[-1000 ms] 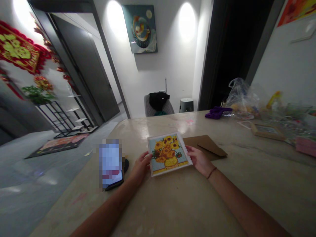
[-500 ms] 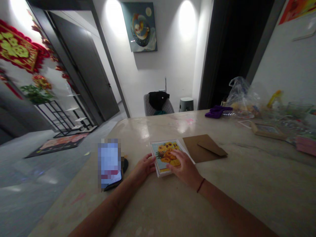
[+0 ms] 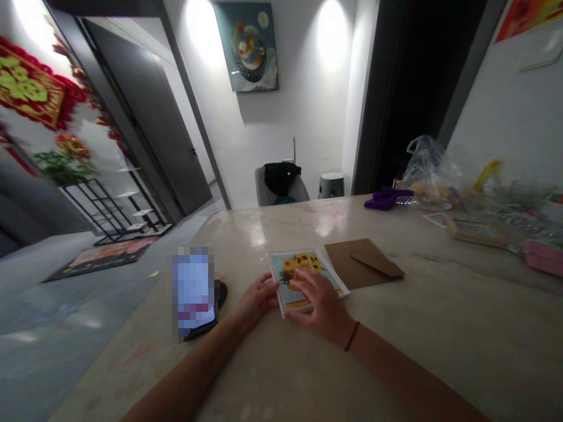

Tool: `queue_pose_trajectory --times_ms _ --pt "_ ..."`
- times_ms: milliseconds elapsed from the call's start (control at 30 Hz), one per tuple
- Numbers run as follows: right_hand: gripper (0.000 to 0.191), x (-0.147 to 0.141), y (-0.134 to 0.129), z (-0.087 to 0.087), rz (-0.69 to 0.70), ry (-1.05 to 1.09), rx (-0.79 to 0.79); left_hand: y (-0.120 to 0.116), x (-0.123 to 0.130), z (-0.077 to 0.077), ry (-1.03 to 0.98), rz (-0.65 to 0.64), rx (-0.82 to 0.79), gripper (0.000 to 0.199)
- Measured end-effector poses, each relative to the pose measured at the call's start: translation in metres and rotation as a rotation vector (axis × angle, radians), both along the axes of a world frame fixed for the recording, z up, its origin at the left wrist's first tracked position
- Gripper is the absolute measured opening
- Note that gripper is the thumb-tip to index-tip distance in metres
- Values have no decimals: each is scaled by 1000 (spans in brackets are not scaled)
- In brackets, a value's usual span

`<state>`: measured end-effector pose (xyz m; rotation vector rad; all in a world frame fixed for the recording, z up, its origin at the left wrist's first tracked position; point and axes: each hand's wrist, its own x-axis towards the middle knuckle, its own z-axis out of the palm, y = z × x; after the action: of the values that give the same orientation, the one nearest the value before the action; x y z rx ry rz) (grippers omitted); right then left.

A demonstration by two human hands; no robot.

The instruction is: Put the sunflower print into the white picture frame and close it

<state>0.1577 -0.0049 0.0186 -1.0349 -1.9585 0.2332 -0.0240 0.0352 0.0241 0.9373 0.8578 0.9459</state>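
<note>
A sunflower picture (image 3: 316,261) in a thin white frame or box lies flat on the table in front of me. My left hand (image 3: 259,296) grips its left edge, the fingers bent against the side. Across the lower middle of the picture rests my right hand (image 3: 319,305), fingers spread over the surface and thumb near the bottom edge. This hand hides part of the flowers. Just right of the picture lies a brown paper envelope (image 3: 356,264) with a pointed flap, its left side close to the frame.
Left of my left hand a phone (image 3: 193,293) with a blurred screen leans upright. A purple cloth (image 3: 387,198), a clear plastic bag (image 3: 428,167), a wooden frame (image 3: 477,231) and a pink item (image 3: 544,258) sit at the right. Beyond the table stand a chair (image 3: 303,190) and a stool (image 3: 331,186).
My right hand has slid down and slightly left over the picture, uncovering more of its upper right part. The left hand stays at the left edge.
</note>
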Motion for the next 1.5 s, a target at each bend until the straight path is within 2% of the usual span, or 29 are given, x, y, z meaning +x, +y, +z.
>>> queue_pose_trajectory --times_ms 167,233,367,467,533,633,900,1067,1100,1167,1233,1300,1400,1500 --pt "24 0 0 4 20 0 54 2 -1 -2 -13 -4 -1 39" --pt "19 0 1 6 5 55 34 2 0 -2 3 7 -8 39" --pt "23 6 8 7 -139 267 -100 2 4 -5 41 70 -20 38" --pt "31 15 17 5 -273 509 -265 0 10 -11 122 226 34 38" --pt "35 22 22 3 -306 613 -331 -1 14 -13 214 323 98 39" --pt "37 26 26 1 -290 639 -379 -3 16 -13 308 359 151 43" --pt "32 23 28 0 -237 678 -462 -3 15 -15 321 324 193 42" --pt "31 26 29 1 -208 742 -517 -5 16 -15 450 520 365 29" --pt "30 24 28 1 -189 731 -518 -7 16 -13 469 519 390 25" --pt "28 17 24 0 -130 657 -486 -11 18 -9 513 432 411 21" --pt "24 9 17 0 -41 497 -397 -15 20 -4 568 306 427 31" --pt "19 1 10 -1 49 266 -266 -17 22 -1 622 236 445 38" --pt "15 -7 2 -2 93 -48 -105 -16 24 -1 694 198 470 31" --pt "15 -6 0 -1 83 -163 -41 -14 24 -4 679 181 475 23"
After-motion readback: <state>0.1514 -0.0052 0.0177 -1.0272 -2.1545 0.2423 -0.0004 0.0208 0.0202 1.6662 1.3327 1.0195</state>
